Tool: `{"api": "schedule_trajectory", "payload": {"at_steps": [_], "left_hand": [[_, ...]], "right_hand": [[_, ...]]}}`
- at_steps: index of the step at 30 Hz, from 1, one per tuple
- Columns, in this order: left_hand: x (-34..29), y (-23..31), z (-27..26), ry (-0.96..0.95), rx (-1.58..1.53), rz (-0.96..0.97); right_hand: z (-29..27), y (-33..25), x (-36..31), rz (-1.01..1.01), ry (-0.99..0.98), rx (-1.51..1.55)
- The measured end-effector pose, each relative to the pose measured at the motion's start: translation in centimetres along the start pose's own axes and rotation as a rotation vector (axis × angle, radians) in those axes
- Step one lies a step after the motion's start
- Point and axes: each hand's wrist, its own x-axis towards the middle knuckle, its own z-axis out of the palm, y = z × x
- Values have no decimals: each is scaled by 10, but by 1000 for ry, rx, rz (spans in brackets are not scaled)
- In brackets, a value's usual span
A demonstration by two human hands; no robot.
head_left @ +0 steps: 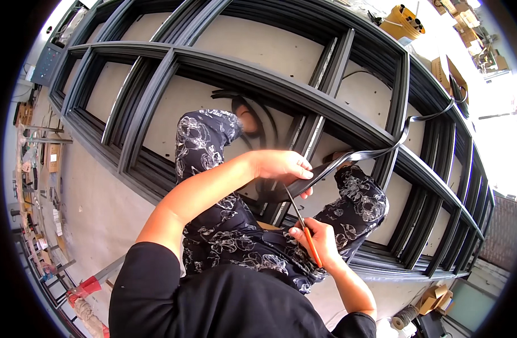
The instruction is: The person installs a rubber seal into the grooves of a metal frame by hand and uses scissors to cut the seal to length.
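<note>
A long black rubber strip (354,156) is pinched between the thumb and fingers of my left hand (281,167). From there it runs right across the frames toward a cardboard box. A loose, motion-blurred length of it hangs below and beyond my left hand. My right hand (320,242) is wrapped round the orange handles of scissors (312,248). Their blades point up at the strip just under my left fingers; whether they touch it I cannot tell. Beneath both hands lie stacked dark grey metal window frames (147,110).
My feet stand inside the frame openings, with bars around them. At the far right are a yellow bucket (402,23) and the cardboard box (442,72). Shelving with clutter lines the left side. Another cardboard box (433,298) sits at the lower right, near a spool (405,317).
</note>
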Motion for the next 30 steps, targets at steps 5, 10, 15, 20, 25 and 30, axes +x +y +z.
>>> {"api": "schedule_trajectory", "payload": {"at_steps": [5,10,15,20,25,30], "left_hand": [[8,8,-1,148,-59,38],[-25,24,8,353,-138,187],[-42,23,31,340,-233,212],[-59,16,67,285,-290,292],[-75,20,102,426,-631,431],[-115,10,63,697,-138,621]], "right_hand": [[0,9,-5,-72,106,-112],[-17,22,-8,-271,283,-181],[-76,33,16,-324,694,-340],[-114,27,77,-577,722,-580],[-81,31,121,-729,627,-451],[-58,1,93,-696,379,-126]]}}
